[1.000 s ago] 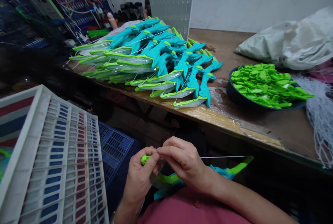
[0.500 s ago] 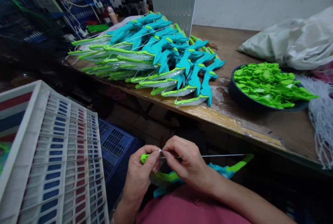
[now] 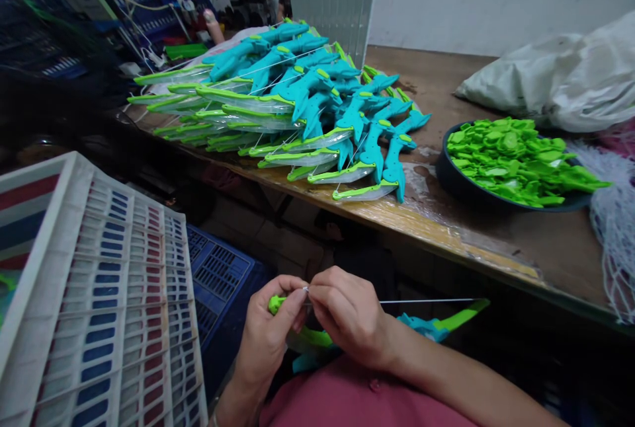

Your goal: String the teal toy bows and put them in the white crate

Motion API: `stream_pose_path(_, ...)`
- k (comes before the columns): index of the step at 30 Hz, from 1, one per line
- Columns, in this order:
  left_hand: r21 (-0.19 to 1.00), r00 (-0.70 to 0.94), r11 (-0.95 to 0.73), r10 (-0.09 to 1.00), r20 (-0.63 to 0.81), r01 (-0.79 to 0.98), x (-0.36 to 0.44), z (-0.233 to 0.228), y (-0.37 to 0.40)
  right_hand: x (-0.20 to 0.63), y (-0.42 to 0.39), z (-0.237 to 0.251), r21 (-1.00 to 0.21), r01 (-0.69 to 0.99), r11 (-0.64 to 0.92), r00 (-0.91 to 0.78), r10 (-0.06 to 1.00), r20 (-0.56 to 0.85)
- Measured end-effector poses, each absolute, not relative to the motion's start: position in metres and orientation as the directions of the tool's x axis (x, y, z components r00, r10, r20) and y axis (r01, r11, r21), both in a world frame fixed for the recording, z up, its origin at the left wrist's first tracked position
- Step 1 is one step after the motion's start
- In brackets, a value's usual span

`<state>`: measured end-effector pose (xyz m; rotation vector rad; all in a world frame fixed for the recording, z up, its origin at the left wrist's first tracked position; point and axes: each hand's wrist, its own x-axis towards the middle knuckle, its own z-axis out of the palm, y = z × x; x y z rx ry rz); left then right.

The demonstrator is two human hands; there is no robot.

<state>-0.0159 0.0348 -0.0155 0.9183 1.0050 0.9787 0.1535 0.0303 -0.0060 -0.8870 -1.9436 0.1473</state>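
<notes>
both hands (image 3: 264,322) (image 3: 350,316) pinch the white string (image 3: 426,301); the blue-green bow (image 3: 421,326) curves beneath them.

A green and turquoise bow (image 3: 425,327) is held crosswise, its white string (image 3: 426,301) straight.

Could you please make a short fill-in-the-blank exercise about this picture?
The pieces in the dark bowl are coloured ____.
The taut string is coloured ____.
The right hand is farther from the white crate than the ____ hand.
In the picture, the bowl stands to the ____ of the piled bows.

Missing words: green; white; left; right.
</notes>
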Motion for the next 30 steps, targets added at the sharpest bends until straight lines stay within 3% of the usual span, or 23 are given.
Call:
stream_pose_path(9,0.915,0.276,0.314,0.93,-0.242,-0.255,-0.0149,-0.011,0.0366,0.1534,0.0308,-0.0097,-0.39,0.548,0.74,-0.306,0.612,0.73)
stream_pose_path(17,0.891,0.285,0.346,0.922,-0.264,-0.293,-0.018,-0.0122,0.037,0.1537,0.0293,-0.0093,-0.552,0.467,0.691,-0.245,0.701,0.67)
stream_pose_path(22,0.856,0.256,0.359,0.926,-0.276,-0.372,-0.0143,-0.0077,0.036,0.1562,0.0278,-0.0088,-0.556,0.473,0.683,-0.212,0.701,0.681)
stream_pose_path(30,0.868,0.313,0.385,0.905,-0.289,-0.314,-0.0121,-0.0054,0.0411,0.1577,0.0271,-0.007,-0.556,0.444,0.702,-0.197,0.682,0.704)
